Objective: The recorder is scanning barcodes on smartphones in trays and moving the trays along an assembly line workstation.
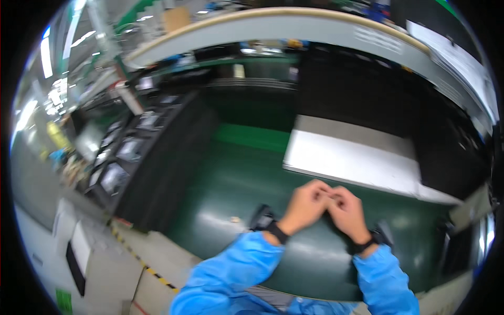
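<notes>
My left hand [305,206] and my right hand [346,211] meet fingertip to fingertip above the green work surface [236,194]. The fingers of both are curled and pinched together. Whatever may lie between them is too small and blurred to name. Each wrist wears a black band, and light blue sleeves cover my forearms. Just beyond the hands lies a flat white board [352,157]. A small pale piece [235,219] rests on the green surface, left of my left wrist.
A black rack [163,152] with several clear-wrapped items stands at the left. Black panels [357,84] rise behind the white board and along the right. A pale curved beam [273,23] crosses the far side. Yellow-black tape [142,257] marks an edge at the lower left.
</notes>
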A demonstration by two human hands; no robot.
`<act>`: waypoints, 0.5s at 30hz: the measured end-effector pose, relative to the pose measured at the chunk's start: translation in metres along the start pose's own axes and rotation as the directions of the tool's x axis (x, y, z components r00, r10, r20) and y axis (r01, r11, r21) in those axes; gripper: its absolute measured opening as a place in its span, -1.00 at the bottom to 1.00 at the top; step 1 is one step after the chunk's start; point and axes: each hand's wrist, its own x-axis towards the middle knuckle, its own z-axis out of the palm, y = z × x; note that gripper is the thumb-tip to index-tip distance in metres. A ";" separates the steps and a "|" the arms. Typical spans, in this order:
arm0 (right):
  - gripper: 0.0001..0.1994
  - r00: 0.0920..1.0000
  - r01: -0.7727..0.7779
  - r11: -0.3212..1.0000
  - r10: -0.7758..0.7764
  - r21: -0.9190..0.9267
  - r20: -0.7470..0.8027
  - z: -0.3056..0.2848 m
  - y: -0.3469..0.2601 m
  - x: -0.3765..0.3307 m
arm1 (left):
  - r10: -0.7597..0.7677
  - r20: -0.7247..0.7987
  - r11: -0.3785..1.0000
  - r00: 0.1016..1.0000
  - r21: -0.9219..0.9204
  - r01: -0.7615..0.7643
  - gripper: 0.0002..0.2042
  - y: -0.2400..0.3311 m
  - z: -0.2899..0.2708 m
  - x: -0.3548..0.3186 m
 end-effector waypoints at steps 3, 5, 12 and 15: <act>-0.92 1.000 0.009 0.997 -0.008 -0.072 0.004 -0.001 0.000 0.000 | -0.074 0.084 0.988 0.994 -0.131 0.085 -0.86 -0.009 -0.002 -0.004; -0.94 1.000 -0.003 0.997 0.006 -0.083 0.027 0.005 -0.001 0.000 | -0.048 0.049 0.992 0.998 -0.113 0.053 -0.85 -0.011 -0.009 -0.010; -0.95 0.998 -0.038 0.999 0.040 -0.032 0.049 0.007 -0.003 -0.004 | -0.085 0.095 0.991 0.992 -0.095 0.094 -0.85 -0.003 -0.017 -0.014; -0.95 0.998 -0.046 0.999 0.048 -0.028 0.042 0.005 0.001 -0.003 | -0.078 0.119 0.990 0.990 -0.106 0.091 -0.85 -0.007 -0.016 -0.012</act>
